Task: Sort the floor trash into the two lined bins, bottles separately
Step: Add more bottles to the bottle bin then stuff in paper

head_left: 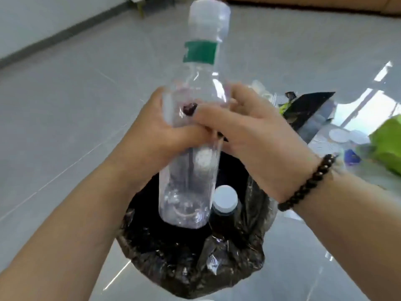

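A clear plastic bottle (199, 88) with a green label band and a pale cap stands upright above a bin lined with a black bag (173, 257). My left hand (156, 135) grips its middle from the left. My right hand (245, 131), with a dark bead bracelet on the wrist, grips the same part from the right, its thumb across the front. Inside the bin a dark bottle with a white cap (224, 199) stands upright next to the clear bottle's base.
Loose trash lies on the grey tiled floor at the right: a black wrapper (308, 111), a green bag (388, 144), pale round lids (338, 134) and a small blue piece (351, 157). A wall with a dark skirting runs along the far left.
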The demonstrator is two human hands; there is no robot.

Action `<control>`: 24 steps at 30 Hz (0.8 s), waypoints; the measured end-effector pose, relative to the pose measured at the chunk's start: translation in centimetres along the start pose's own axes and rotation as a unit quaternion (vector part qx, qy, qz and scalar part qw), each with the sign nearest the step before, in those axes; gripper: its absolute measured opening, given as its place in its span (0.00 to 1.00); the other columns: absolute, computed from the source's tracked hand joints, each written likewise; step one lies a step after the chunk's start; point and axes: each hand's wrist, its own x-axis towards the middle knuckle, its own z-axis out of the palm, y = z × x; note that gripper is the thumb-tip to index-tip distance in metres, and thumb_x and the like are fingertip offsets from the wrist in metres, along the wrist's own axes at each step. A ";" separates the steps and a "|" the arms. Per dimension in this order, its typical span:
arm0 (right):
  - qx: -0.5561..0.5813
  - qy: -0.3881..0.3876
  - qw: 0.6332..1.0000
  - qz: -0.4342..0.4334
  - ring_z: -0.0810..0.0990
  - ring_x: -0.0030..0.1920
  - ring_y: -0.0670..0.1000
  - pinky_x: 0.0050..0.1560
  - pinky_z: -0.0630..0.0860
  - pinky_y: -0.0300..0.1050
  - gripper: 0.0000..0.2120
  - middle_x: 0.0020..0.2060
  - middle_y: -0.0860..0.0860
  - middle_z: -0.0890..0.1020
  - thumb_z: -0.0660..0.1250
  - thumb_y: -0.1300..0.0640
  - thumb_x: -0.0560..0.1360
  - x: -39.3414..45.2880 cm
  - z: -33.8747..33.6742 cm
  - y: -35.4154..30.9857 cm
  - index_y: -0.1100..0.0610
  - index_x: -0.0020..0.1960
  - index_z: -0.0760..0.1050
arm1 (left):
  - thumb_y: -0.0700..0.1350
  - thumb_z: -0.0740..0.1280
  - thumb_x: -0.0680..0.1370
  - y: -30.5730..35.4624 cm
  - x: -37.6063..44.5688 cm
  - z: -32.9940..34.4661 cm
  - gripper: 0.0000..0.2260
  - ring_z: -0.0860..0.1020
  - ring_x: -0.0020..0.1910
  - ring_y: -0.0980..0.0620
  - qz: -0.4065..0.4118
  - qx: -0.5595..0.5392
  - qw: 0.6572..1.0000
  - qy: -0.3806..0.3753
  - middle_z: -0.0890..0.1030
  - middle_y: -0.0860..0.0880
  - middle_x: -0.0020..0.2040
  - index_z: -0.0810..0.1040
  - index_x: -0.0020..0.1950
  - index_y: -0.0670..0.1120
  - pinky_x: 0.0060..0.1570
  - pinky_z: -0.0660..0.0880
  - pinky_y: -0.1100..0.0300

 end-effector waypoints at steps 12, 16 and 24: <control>-0.413 -0.121 0.897 -0.103 0.72 0.58 0.40 0.60 0.72 0.38 0.16 0.56 0.39 0.74 0.67 0.51 0.73 -3.1 -3.3 7.6 0.44 0.61 0.73 | 0.56 0.67 0.74 -5.7 -1.5 -0.9 0.15 0.75 0.59 0.63 -0.006 0.035 0.952 0.305 0.77 0.64 0.54 0.68 0.57 0.58 0.59 0.70 0.65; -0.479 -0.113 0.852 -0.177 0.77 0.53 0.47 0.52 0.77 0.43 0.15 0.55 0.43 0.77 0.66 0.55 0.74 -4.0 -3.4 9.5 0.49 0.60 0.76 | 0.38 0.69 0.74 -8.8 -2.2 -0.3 0.16 0.78 0.59 0.55 -0.086 0.064 0.945 0.309 0.78 0.57 0.53 0.70 0.51 0.57 0.59 0.72 0.59; -0.454 -0.022 0.848 -0.274 0.80 0.53 0.49 0.50 0.80 0.44 0.14 0.54 0.48 0.80 0.69 0.57 0.71 -4.3 -3.4 11.0 0.53 0.56 0.80 | 0.36 0.69 0.71 -6.5 -2.1 1.6 0.21 0.79 0.56 0.58 -0.053 0.140 0.956 0.252 0.79 0.57 0.55 0.71 0.55 0.59 0.61 0.74 0.49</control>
